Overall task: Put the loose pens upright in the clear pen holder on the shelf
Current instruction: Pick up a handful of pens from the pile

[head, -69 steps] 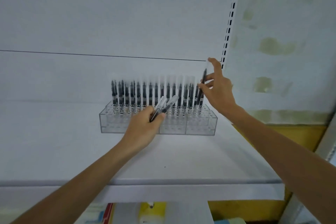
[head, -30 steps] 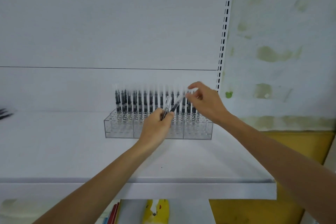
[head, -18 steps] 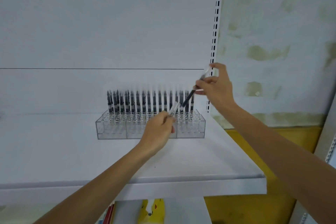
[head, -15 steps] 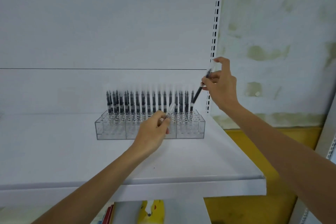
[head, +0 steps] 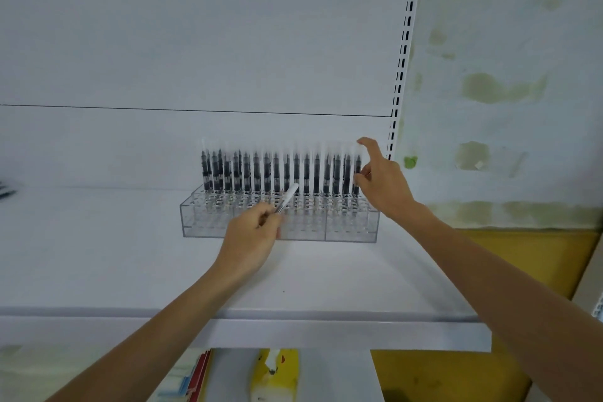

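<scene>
- Now gripping one loose pen [head: 287, 197] in the left hand [head: 251, 238], fingers curled tight round its lower end.
- Tilted, with the clear cap end pointing up and to the right.
- Held just in front of the clear pen holder [head: 352, 228], cap end up over the holes near the middle, not in a hole yet.
- Touching the last pen on the right [head: 358, 165] with the right hand [head: 383, 186], fingertips soft against its side.
- Pointer finger [head: 367, 143] straight up and well away from the thumb: a loose, wide grip, not squeezing anything.
- Standing straight up in the back of the holder: a long row of dark pens [head: 267, 170] with clear caps, side by side, from the left end to the right end.
- Sitting on the white shelf [head: 130, 254], close to the back wall and nearer the right end.
- Small marks on the pens, too blurry to read.
- Down under the shelf: a yellow pack [head: 274, 372] with little dark marks, also too blurry to read.
- Just left of the pack: red and blue things [head: 199, 372], hard to tell what.
</scene>
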`<state>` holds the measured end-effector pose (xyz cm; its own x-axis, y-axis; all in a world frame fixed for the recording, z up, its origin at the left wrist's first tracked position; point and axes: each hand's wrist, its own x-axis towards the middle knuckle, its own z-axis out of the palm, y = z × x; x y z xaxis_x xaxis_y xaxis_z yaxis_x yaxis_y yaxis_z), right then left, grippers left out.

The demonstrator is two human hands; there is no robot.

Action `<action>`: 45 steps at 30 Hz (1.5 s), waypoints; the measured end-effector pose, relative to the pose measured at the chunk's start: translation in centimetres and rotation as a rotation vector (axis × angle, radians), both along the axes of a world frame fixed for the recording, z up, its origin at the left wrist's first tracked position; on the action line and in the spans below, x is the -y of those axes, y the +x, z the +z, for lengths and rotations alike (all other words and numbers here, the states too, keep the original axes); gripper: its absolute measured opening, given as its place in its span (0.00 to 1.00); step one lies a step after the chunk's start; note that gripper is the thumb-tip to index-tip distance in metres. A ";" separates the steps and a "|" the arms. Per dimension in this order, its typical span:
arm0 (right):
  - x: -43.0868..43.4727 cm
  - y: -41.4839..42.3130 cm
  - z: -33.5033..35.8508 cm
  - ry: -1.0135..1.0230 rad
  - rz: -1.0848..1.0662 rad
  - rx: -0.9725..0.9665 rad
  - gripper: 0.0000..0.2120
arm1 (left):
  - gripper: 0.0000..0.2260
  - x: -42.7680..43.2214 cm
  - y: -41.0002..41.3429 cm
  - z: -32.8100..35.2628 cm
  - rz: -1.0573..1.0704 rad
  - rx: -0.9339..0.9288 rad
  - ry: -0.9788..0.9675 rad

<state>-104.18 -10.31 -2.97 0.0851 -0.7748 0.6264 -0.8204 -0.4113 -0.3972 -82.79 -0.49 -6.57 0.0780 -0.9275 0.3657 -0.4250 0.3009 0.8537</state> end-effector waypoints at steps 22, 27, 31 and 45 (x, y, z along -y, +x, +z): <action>-5.0 18.9 3.6 0.068 0.518 0.617 0.08 | 0.10 -0.7 10.2 2.1 0.077 0.183 -0.175; -2.9 20.7 6.0 -0.162 0.462 0.574 0.22 | 0.15 -1.0 15.8 -0.9 0.118 0.842 0.018; -1.9 22.3 5.0 -0.223 0.432 0.370 0.18 | 0.14 -0.7 15.9 -1.4 0.091 0.911 0.078; -1.1 23.8 2.7 0.021 0.321 0.037 0.19 | 0.14 -0.4 16.4 -1.9 0.090 0.801 -0.001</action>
<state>-80.37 -9.22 -0.29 0.3046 -0.7250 0.6177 -0.6353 -0.6378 -0.4354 -66.42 -0.13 -8.47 -0.1339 -0.9297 0.3431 -0.9306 0.2369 0.2789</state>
